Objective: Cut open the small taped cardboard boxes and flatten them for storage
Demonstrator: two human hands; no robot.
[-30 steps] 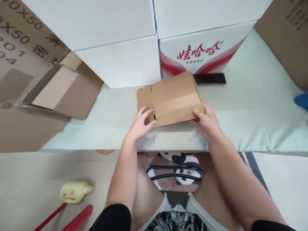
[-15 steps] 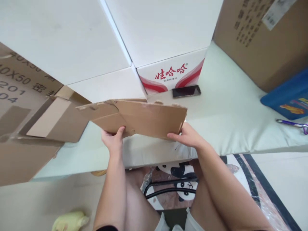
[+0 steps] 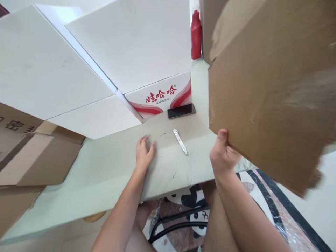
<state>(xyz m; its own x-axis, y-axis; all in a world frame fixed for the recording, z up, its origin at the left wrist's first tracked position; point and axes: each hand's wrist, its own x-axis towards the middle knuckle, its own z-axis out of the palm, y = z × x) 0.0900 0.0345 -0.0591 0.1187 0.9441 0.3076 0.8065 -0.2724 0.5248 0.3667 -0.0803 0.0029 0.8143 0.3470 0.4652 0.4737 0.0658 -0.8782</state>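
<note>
My right hand (image 3: 224, 154) grips the lower left edge of a large brown cardboard piece (image 3: 267, 101), thumb on the near face. The piece is raised and tilted on the right, with a ragged lower right edge. On the pale green cloth my left hand (image 3: 144, 152) rests with fingers apart and nothing in it. A slim white utility knife (image 3: 180, 141) lies on the cloth between the hands. Behind it a dark phone (image 3: 181, 111) lies against a white carton with red lettering (image 3: 160, 96).
Tall white boxes (image 3: 136, 42) stand at the back. Folded brown cartons (image 3: 49, 154) fill the left end of the covered table (image 3: 105, 164). A red bottle (image 3: 196, 35) stands at the back right beside a brown box. Below the table edge is a black metal bar (image 3: 178, 224).
My left hand has let go of the cardboard and come down on the cloth. My right hand has swung the piece up to the right, uncovering the utility knife.
</note>
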